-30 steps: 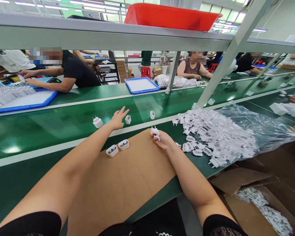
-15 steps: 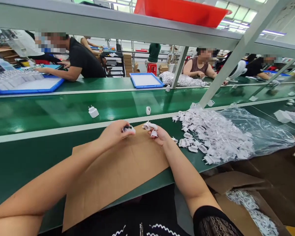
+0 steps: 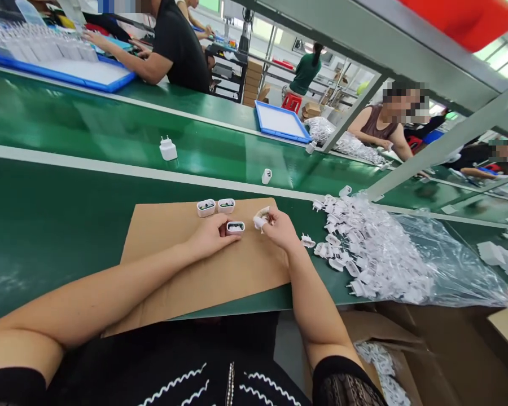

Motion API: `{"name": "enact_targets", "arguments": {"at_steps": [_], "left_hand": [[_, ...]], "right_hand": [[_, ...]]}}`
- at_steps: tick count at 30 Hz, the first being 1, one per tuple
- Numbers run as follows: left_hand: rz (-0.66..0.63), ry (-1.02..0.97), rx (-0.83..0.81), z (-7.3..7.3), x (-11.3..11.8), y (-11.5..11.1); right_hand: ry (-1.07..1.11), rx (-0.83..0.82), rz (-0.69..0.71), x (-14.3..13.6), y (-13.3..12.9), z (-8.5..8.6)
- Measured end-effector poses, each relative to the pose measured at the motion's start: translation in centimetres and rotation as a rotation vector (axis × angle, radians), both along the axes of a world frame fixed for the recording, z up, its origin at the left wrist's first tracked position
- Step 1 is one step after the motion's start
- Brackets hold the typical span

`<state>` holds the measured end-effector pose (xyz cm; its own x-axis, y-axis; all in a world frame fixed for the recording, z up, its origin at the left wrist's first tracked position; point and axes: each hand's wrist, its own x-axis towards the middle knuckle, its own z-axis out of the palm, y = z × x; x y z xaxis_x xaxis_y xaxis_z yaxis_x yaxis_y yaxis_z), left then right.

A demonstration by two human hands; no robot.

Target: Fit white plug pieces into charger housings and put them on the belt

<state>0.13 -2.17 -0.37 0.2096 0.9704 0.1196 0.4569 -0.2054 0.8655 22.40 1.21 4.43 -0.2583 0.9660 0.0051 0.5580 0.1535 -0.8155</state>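
My left hand point(image 3: 209, 235) grips a white charger housing point(image 3: 236, 228) by its side. The housing's open end faces up and a circuit board shows inside. Just behind it, two similar housings point(image 3: 206, 208) stand side by side on a flat cardboard sheet point(image 3: 173, 282), with boards visible in them. To the right, my right hand point(image 3: 281, 230) is closed with its fingertips pinched over small white plug caps, mostly hidden by the fingers. White coverings seem to wrap its thumb and a fingertip. A gap separates the two hands.
A heap of white plug caps point(image 3: 372, 254) on a clear plastic bag point(image 3: 461, 265) lies to the right. Two chargers point(image 3: 168, 149) stand on the green conveyor point(image 3: 220, 146). A slanted metal post point(image 3: 432, 144) rises at right. Co-workers sit across the line.
The view has tilted and turned. My left hand has lowered its housing towards the cardboard, its opening now upward. Two housings now show behind it. My right hand's fingers have curled inward.
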Motion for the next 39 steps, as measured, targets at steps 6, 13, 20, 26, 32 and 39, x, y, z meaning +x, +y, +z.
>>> {"name": "enact_targets", "arguments": {"at_steps": [6, 13, 20, 26, 32, 39], "left_hand": [[-0.023, -0.055, -0.087, -0.3, 0.1, 0.2], [-0.038, -0.080, -0.125, 0.1, 0.1, 0.2], [-0.067, -0.124, -0.066, 0.6, 0.0, 0.2], [-0.071, -0.126, -0.042, 0.0, 0.1, 0.3], [-0.080, -0.083, -0.060, -0.1, -0.1, 0.4], [-0.055, -0.059, -0.049, 0.3, 0.0, 0.3]], "right_hand": [[-0.378, 0.077, -0.038, 0.0, 0.7, -1.0], [0.000, 0.313, 0.054, -2.0, -1.2, -0.4], [-0.284, 0.383, 0.202, -3.6, -2.7, 0.2], [-0.394, 0.448, 0.279, -3.6, -2.4, -0.2], [-0.310, 0.445, 0.223, -3.5, -2.4, -0.1], [-0.427, 0.483, 0.223, -3.4, -2.3, 0.0]]}}
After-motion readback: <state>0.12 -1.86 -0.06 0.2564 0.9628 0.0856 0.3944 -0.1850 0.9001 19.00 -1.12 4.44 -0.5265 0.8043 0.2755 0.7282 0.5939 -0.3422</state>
